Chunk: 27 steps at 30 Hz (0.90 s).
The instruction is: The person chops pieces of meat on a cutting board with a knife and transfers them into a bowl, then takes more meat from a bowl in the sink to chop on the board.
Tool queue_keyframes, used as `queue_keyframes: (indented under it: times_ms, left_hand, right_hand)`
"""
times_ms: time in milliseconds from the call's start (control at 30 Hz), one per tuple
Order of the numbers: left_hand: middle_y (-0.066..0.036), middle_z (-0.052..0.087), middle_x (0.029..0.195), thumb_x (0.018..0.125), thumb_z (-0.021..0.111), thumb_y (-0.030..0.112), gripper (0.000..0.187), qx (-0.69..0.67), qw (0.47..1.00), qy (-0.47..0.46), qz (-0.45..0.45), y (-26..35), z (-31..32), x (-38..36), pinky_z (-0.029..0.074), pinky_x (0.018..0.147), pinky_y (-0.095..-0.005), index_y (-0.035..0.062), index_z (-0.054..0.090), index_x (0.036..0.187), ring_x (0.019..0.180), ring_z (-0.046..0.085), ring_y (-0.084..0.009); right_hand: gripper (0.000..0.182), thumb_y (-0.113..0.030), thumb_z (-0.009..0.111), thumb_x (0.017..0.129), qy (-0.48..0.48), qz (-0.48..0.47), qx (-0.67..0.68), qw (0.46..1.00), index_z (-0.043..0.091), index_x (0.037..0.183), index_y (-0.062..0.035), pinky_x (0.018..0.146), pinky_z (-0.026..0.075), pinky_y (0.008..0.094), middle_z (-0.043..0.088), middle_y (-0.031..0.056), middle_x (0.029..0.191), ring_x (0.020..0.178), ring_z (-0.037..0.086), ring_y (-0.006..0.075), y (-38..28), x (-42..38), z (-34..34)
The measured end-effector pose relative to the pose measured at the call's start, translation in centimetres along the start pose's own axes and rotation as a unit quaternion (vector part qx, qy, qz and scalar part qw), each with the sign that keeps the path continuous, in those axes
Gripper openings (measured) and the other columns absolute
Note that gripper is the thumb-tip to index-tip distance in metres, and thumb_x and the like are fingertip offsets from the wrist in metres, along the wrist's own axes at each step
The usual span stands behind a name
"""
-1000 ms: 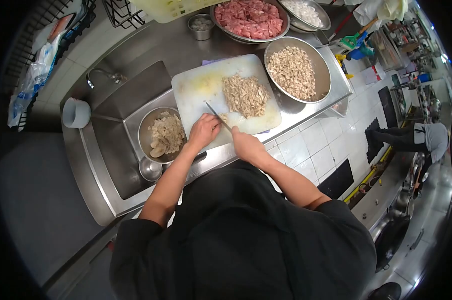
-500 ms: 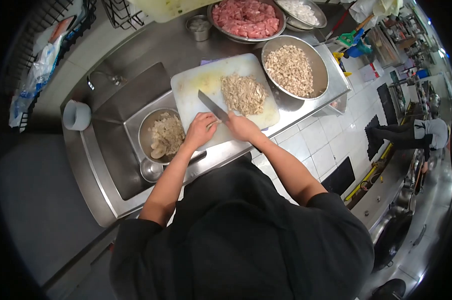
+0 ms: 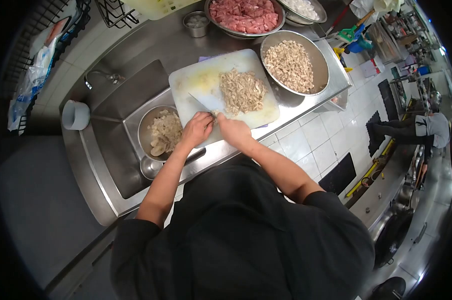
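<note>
My right hand is closed round the handle of a kitchen knife, its blade slanting to the far left over a white cutting board. Against the blade, the curled fingers of my left hand press small pale food pieces that look like mushroom; the fingertips hide part of them. A heap of chopped pale pieces lies on the board's right half. Left of my left hand, a steel bowl holds larger pale pieces.
A steel bowl of diced pale food stands right of the board. Behind are a bowl of raw meat and a small metal cup. The sink lies left, with a faucet. Another person stands far right.
The knife has shifted left and turned more edge-on, now against the food at my left fingertips. My right hand has moved slightly left, closer to my left hand.
</note>
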<state>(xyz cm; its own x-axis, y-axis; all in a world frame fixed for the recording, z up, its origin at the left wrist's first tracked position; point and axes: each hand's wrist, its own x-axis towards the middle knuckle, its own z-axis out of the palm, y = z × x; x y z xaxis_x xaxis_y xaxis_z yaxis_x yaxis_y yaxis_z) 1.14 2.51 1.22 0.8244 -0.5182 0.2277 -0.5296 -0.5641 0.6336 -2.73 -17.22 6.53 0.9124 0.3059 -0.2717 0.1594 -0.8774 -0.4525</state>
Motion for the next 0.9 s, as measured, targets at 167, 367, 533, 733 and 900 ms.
queue_keyframes:
  times_ms: [167, 367, 533, 733, 900]
  left_hand:
    - [-0.013, 0.071, 0.112, 0.086, 0.071, 0.007, 0.017, -0.002, 0.999, 0.032, -0.013, 0.2, 0.0, 0.0, 0.055, 0.092, -0.042, 0.0013, 0.074, 0.102, 0.108, 0.064, -0.0332]
    - [-0.013, 0.071, 0.11, 0.085, 0.073, 0.006, 0.019, 0.005, 0.999, 0.033, -0.004, -0.4, 0.0, -0.3, 0.055, 0.092, -0.042, 0.0008, 0.074, 0.103, 0.106, 0.065, -0.0343]
    - [-0.014, 0.071, 0.112, 0.085, 0.072, 0.007, 0.018, -0.01, 0.999, 0.05, -0.013, -0.4, 0.4, -0.6, 0.055, 0.092, -0.0427, 0.0001, 0.074, 0.102, 0.107, 0.064, -0.0358]
    - [-0.017, 0.067, 0.121, 0.087, 0.071, 0.01, 0.021, -0.041, 0.996, 0.017, -0.074, -0.3, -0.3, -1.2, 0.052, 0.1, -0.0428, 0.0021, 0.073, 0.107, 0.116, 0.063, -0.0353]
    - [-0.017, 0.068, 0.118, 0.088, 0.069, 0.008, 0.021, -0.053, 0.993, 0.019, -0.105, 0.8, 0.5, -1.1, 0.053, 0.098, -0.0422, 0.0013, 0.073, 0.108, 0.113, 0.064, -0.0365]
  right_hand:
    - [0.016, -0.008, 0.048, 0.097, -0.051, 0.044, -0.013, 0.998, 0.05, 0.112, -0.0012, 0.068, 0.058, 0.0539, 0.073, 0.0241, 0.086, 0.078, 0.074, 0.0408, -0.1, -2.6, -0.8]
    - [0.017, -0.003, 0.049, 0.094, -0.016, -0.01, 0.013, 1.0, 0.05, 0.11, 0.0013, 0.075, 0.055, 0.0596, 0.073, 0.0278, 0.089, 0.086, 0.073, 0.0468, 0.2, 1.4, -2.3]
    - [0.021, -0.007, 0.048, 0.095, -0.033, 0.014, 0.037, 0.999, 0.048, 0.114, 0.0022, 0.076, 0.054, 0.0594, 0.071, 0.0311, 0.089, 0.086, 0.071, 0.0492, 0.4, 0.7, 1.4]
    - [0.023, -0.004, 0.049, 0.093, -0.008, 0.022, 0.01, 1.0, 0.049, 0.115, 0.0033, 0.076, 0.056, 0.0568, 0.072, 0.0293, 0.088, 0.085, 0.072, 0.0472, 2.8, 1.8, -1.7]
    - [0.025, -0.002, 0.048, 0.092, -0.026, 0.061, 0.006, 0.998, 0.049, 0.116, 0.0059, 0.079, 0.056, 0.0576, 0.072, 0.0312, 0.091, 0.087, 0.072, 0.0494, 0.3, -1.8, -3.2]
